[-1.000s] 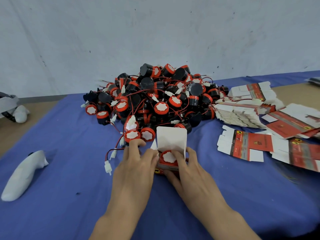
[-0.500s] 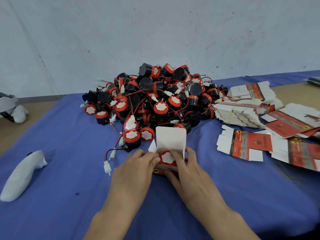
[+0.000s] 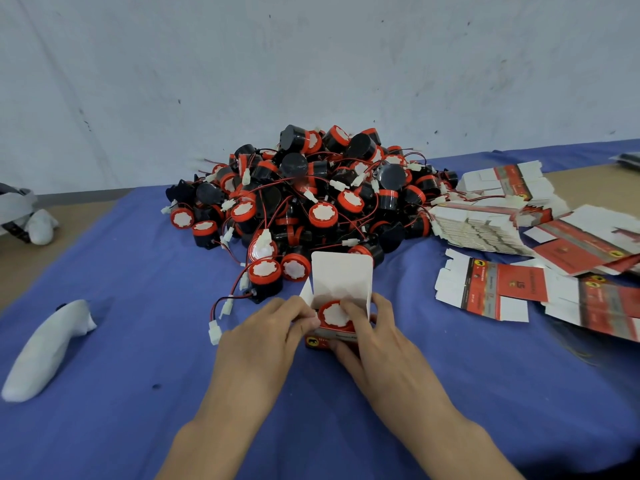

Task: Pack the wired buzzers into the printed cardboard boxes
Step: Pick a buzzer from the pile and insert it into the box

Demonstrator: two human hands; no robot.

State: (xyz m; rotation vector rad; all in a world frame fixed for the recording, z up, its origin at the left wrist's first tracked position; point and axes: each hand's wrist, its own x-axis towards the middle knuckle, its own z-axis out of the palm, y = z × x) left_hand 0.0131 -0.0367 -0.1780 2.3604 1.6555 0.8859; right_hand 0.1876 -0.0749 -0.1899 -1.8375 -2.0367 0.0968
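A small printed cardboard box stands open on the blue cloth, its white lid flap upright. A red-rimmed buzzer sits in its mouth, white face up. My left hand pinches the box's left side flap with thumb and fingertips. My right hand grips the box from the right and front, its index finger lying on the buzzer's face. A big heap of black and red wired buzzers lies just behind the box.
Flat printed box blanks and a stack of them lie to the right. A white object lies at the left on the blue cloth. A loose buzzer's wire and white plug trail beside my left hand.
My left hand has drawn its fingers back from the loose buzzer onto the box's left flap. The right hand stays on the box and buzzer.
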